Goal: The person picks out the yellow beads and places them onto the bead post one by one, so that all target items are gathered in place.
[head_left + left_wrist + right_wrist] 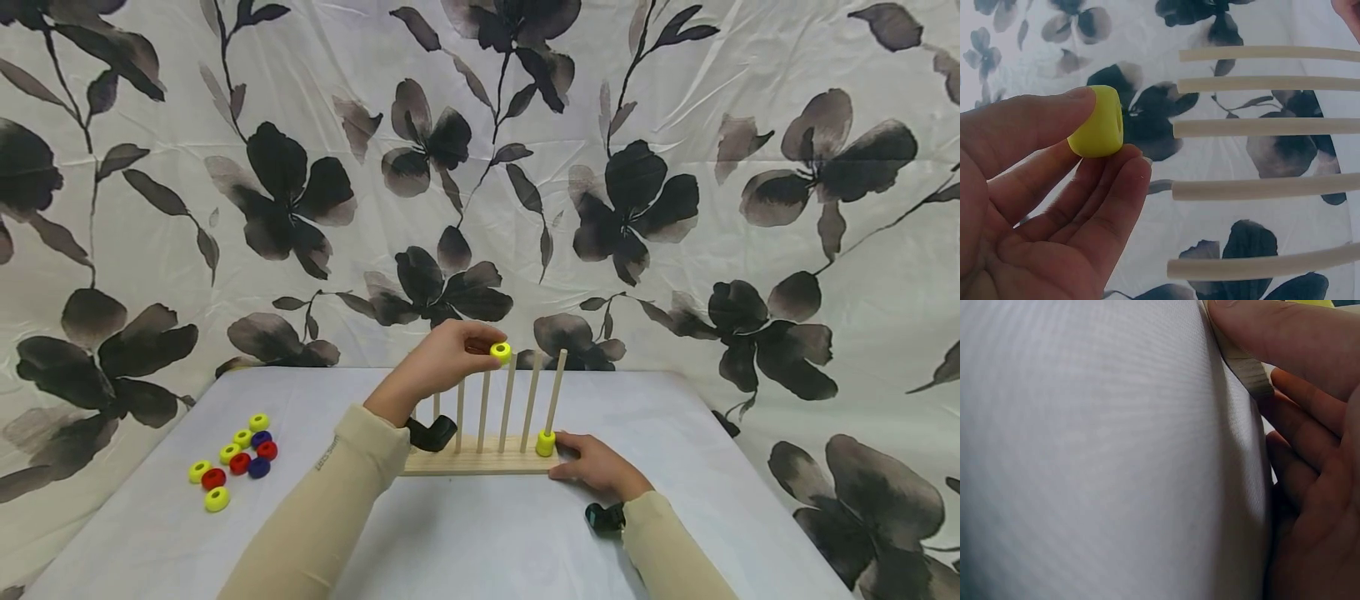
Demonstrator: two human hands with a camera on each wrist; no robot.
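Note:
My left hand (438, 362) pinches a yellow bead (1094, 128) between thumb and fingers, raised near the upper ends of the upright pegs (508, 404). In the left wrist view the bead is apart from the pegs, its hole facing them. The pegs stand in a row on a wooden base (480, 468). Yellow beads (545, 445) sit low on the rightmost peg; how many is hard to tell. My right hand (600, 467) grips the right end of the base, thumb at the front; the right wrist view shows the base's corner (1250, 378) between thumb and fingers.
On the left of the white-covered table (480, 542) lie several loose beads: yellow (217, 504), red (213, 482) and dark blue (258, 472). Behind the table hangs a floral cloth (525, 225). The left forearm hides part of the rack's left end.

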